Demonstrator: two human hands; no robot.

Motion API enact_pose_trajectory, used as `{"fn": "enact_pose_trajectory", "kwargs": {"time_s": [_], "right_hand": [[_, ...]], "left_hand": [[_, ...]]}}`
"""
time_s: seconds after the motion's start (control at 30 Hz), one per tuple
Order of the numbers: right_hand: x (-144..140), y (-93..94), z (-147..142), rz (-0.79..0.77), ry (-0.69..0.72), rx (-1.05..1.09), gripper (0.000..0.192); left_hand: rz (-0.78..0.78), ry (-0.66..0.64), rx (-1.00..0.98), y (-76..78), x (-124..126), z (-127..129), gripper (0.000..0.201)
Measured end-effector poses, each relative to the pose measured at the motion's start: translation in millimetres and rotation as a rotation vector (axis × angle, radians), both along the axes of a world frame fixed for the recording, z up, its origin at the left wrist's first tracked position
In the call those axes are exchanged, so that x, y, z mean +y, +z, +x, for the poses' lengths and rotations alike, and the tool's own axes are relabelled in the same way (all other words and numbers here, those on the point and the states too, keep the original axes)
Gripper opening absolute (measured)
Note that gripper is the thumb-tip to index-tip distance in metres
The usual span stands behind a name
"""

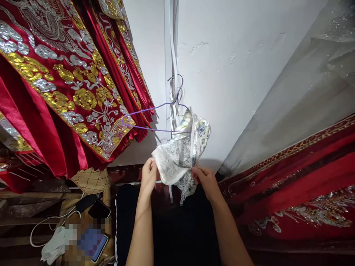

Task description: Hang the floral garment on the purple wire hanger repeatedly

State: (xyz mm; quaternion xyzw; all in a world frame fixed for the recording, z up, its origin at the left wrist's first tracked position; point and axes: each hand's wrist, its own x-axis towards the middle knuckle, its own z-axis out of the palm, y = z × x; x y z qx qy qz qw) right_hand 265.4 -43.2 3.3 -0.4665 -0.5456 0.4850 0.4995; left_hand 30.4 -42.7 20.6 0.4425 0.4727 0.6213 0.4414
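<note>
A white garment with a grey, blue and yellow floral print (177,155) hangs by one side from a thin purple hanger (155,130). The hanger's left half is bare, and its hook is up by a white strap (172,55) at the wall. My left hand (149,173) pinches the pale left edge of the garment. My right hand (204,178) is closed on its lower right part, near a seam. A pointed end of the fabric hangs down between my hands.
Red garments with gold and silver embroidery (85,92) hang at the left. Sheer plastic covering (263,136) and red embroidered fabric (305,184) are at the right. At lower left, a wooden stand holds a phone (100,248), a dark device (100,210) and white cables (34,236).
</note>
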Motion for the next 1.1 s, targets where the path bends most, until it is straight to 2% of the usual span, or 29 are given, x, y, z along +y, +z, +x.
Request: {"fn": "enact_pose_trajectory", "kwargs": {"time_s": [0.1,0.17,0.23,0.3,0.4,0.47,0.6,0.67,0.73,0.77,0.87,0.9,0.93,1.03,1.1], "right_hand": [[3.0,3.1,-0.3,0.01,0.035,-0.216,0.047],[6.2,7.6,-7.4,0.103,0.017,-0.224,0.049],[9.5,13.4,-19.9,0.147,0.104,-0.097,0.059],[12.3,20.2,-33.2,0.114,0.264,0.069,0.07],[15.4,37.1,-41.9,0.094,0.463,0.204,0.073],[16.4,56.1,-36.6,0.101,0.566,0.148,0.063],[18.8,104.6,-8.7,0.123,0.731,-0.273,0.028],[25.3,123.3,6.6,0.143,0.681,-0.434,0.017],[39.7,132.4,17.8,0.16,0.508,-0.479,0.011],[50.1,133.2,20.7,0.196,0.403,-0.468,0.017],[91.1,124.0,17.2,0.435,0.158,-0.414,0.051],[105.8,118.7,12.9,0.498,0.112,-0.414,0.055],[119.5,113.1,8.2,0.528,0.083,-0.422,0.052],[147.0,98.4,-0.9,0.494,0.067,-0.462,0.027],[149.0,93.2,1.7,0.48,0.061,-0.493,0.03]], "left_hand": [[0.066,-0.057,-0.258,14.7,-12.4,17.7,0.035],[0.14,-0.126,-0.304,29.7,-20.1,31.3,0.033],[0.218,-0.222,-0.133,47.8,-23.8,42.1,0.026],[0.303,-0.303,0.125,65.4,-21.1,47.5,0.023],[0.428,-0.301,0.355,81.3,-4.9,44.4,0.029],[0.445,-0.353,0.382,80.8,9.0,37.4,0.044],[0.261,-0.646,0.481,58.7,24.4,23.3,0.068],[0.17,-0.722,0.624,46.2,22.9,16.7,0.069],[0.131,-0.745,0.731,38.9,18.2,7.8,0.062],[0.125,-0.739,0.758,37.5,15.8,2.0,0.057],[0.12,-0.619,0.795,39.1,12.1,-21.4,0.041],[0.111,-0.577,0.817,40.2,12.5,-30.9,0.037],[0.099,-0.538,0.847,41.0,13.5,-41.0,0.034],[0.054,-0.438,0.963,43.1,17.1,-71.2,0.022],[0.021,-0.389,1.033,47.5,17.4,-87.8,0.016]]}}
